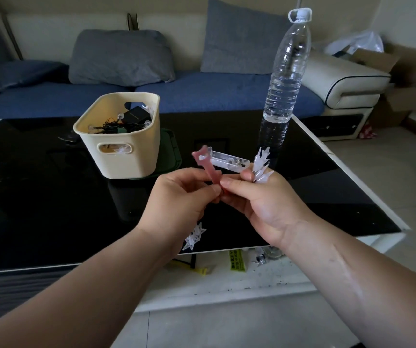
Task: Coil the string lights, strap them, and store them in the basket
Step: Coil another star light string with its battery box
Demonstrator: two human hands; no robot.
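Left grip [181, 194] is pinched on the pink strap [208, 167], its end raised for wrapping; the coiled string lights [262, 164] are clamped in the right grip [259, 197], bunched above the bench [38, 197], short of the basket [121, 163].

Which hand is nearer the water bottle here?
Right. The right hand, gripping the string lights, is just in front of the water bottle; the left hand, pinching the pink strap, sits farther to its left.

Yellow label [237, 260] on white lower shelf [264, 282], dark lettering too blurred to read, no other legible text
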